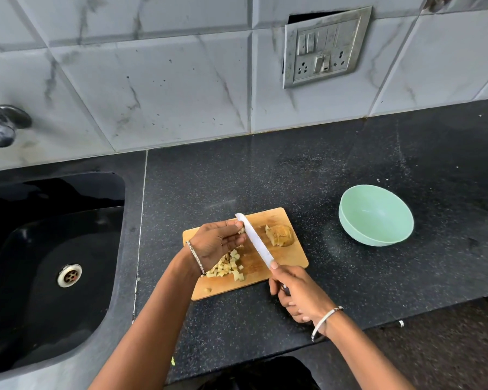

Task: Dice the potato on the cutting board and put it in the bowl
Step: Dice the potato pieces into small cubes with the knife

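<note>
A wooden cutting board [288, 258] lies on the black counter. A pile of diced potato [229, 268] sits on its near left part, and an uncut potato piece [281, 235] rests at its far right. My right hand [296, 295] grips the handle of a white-bladed knife [256, 240], whose blade slants up over the board. My left hand [219, 242] hovers above the dice, its fingertips touching the blade and small potato bits near the tip. A mint green bowl [375, 215] stands to the right of the board, nothing visible inside.
A black sink [48, 266] with a metal drain lies to the left, under a steel tap [0, 125]. A tiled wall with a switch plate [326, 49] rises behind. The counter's front edge runs below my right wrist.
</note>
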`<state>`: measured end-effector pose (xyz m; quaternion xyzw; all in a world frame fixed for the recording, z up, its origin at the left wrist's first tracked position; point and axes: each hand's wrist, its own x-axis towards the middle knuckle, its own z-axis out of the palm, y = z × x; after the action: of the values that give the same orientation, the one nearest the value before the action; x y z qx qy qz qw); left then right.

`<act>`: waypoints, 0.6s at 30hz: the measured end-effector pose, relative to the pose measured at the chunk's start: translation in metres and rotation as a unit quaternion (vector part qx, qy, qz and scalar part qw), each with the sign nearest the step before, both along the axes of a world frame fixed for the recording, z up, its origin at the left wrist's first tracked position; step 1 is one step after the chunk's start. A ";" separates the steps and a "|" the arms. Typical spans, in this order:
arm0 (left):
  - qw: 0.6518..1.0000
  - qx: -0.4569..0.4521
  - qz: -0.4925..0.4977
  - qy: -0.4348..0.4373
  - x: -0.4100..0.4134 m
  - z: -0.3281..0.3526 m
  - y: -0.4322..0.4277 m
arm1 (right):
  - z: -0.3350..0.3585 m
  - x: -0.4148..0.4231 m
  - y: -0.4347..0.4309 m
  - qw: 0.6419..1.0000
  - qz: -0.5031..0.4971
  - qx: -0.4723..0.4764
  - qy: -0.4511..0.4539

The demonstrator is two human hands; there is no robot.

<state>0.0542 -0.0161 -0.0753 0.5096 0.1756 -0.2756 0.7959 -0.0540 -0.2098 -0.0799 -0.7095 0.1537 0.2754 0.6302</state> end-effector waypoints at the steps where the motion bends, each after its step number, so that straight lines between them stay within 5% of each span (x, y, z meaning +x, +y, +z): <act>1: 1.000 -0.020 -0.005 0.011 0.000 0.001 0.000 | 0.000 0.001 0.000 0.999 -0.002 0.030 0.015; 8: 0.998 -0.056 0.002 0.024 0.002 0.001 0.002 | 0.001 0.008 -0.005 0.978 -0.024 0.191 0.083; 13: 0.973 0.215 0.012 -0.083 0.004 -0.004 0.003 | 0.000 0.012 -0.008 0.992 -0.091 0.085 0.002; 18: 0.853 0.484 -0.044 -0.189 0.004 -0.004 0.002 | -0.006 0.010 -0.011 0.994 -0.103 0.002 -0.031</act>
<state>0.0586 -0.0144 -0.0790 0.8798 0.1103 -0.0889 0.4538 -0.0443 -0.2205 -0.0861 -0.6970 0.2056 0.1868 0.6611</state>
